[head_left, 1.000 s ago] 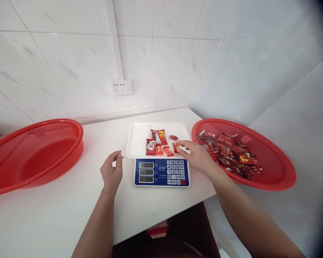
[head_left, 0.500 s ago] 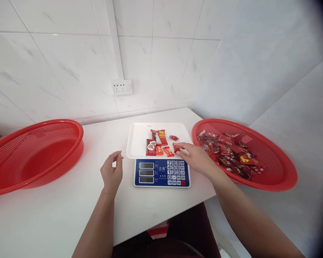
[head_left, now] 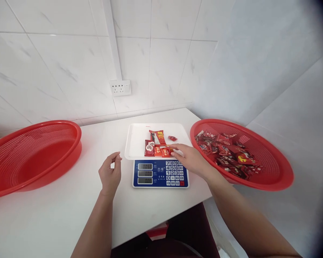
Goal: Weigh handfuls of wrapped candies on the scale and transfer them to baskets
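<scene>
On the white tray of a weighing scale lie several red wrapped snacks. A large red packet lies at the back, a dark red packet in front of it, and small orange-red packets in the front row. A small wrapped candy lies apart at the right. My right hand has its thumb and fingers closed on a small red packet at the row's right end, partly hiding it. My left hand hovers left of the scale, thumb and forefinger pinched with nothing visible in them.
A red perforated basket full of red wrapped snacks stands to the right. Another red basket stands to the left on the white table. A wall socket is behind the table.
My right hand has moved slightly left, bringing the small packet against the others in the front row. The scale's top display has gone up. My left hand keeps its pinch.
</scene>
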`<state>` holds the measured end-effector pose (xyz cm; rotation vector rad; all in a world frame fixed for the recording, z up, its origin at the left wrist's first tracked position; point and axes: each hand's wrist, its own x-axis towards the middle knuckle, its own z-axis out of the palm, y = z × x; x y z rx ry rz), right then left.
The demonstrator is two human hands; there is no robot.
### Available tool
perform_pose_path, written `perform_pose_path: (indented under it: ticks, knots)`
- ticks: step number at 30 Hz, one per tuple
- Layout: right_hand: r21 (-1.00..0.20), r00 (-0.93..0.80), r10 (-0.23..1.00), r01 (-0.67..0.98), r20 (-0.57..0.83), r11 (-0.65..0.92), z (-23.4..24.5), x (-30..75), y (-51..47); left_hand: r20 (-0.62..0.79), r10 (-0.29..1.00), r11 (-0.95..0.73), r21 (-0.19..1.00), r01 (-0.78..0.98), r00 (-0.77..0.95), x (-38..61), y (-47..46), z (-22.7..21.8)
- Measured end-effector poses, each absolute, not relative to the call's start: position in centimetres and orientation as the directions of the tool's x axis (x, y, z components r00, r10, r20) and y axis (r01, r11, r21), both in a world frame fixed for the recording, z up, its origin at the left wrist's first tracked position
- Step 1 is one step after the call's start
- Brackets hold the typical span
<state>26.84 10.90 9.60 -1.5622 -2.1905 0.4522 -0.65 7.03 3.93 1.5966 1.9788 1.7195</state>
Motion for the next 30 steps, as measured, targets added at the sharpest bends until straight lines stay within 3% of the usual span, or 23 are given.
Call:
perform_pose_path:
  ticks: [5,11,16,20,22,26,28,30]
  knots:
    - [-0.363,-0.216,0.956,0.89,0.198,0.276,9.9,27.5,13.1,0.525,0.718,-0.16,0.763,0.626,-0.456,-0.6,7.0,3.8]
    - [-0.195,-0.304,0.939,0.923,0.162,0.333,8.8,27.0,16.1,0.523,0.716,-0.151,0.762,0.63,-0.462,-0.8,7.1,3.8]
    - [-0.23,-0.26,0.955,0.929,0.145,0.288,8.6,26.9,16.3,0.532,0.71,-0.155,0.757,0.635,-0.461,-0.8,7.1,3.9]
    - [-0.287,-0.163,0.96,0.931,0.228,0.226,10.4,29.0,15.0,0.532,0.708,-0.153,0.758,0.634,-0.464,-0.8,7.1,3.9]
    - [-0.26,-0.08,0.965,0.954,0.251,0.147,11.5,31.2,14.6,0.529,0.709,-0.149,0.759,0.634,-0.466,-0.8,7.1,3.9]
    - [-0.081,0.052,0.992,0.996,0.111,-0.044,12.4,36.3,14.8,0.525,0.711,-0.142,0.758,0.637,-0.467,-0.8,7.1,3.9]
    - [-0.009,0.06,0.998,0.998,-0.003,-0.06,12.0,38.1,15.3,0.526,0.713,-0.146,0.759,0.635,-0.464,-0.8,7.1,3.8]
    - [-0.019,-0.002,0.994,1.0,-0.114,0.0,11.3,39.1,15.7,0.526,0.715,-0.149,0.759,0.634,-0.461,-0.7,7.1,3.8]
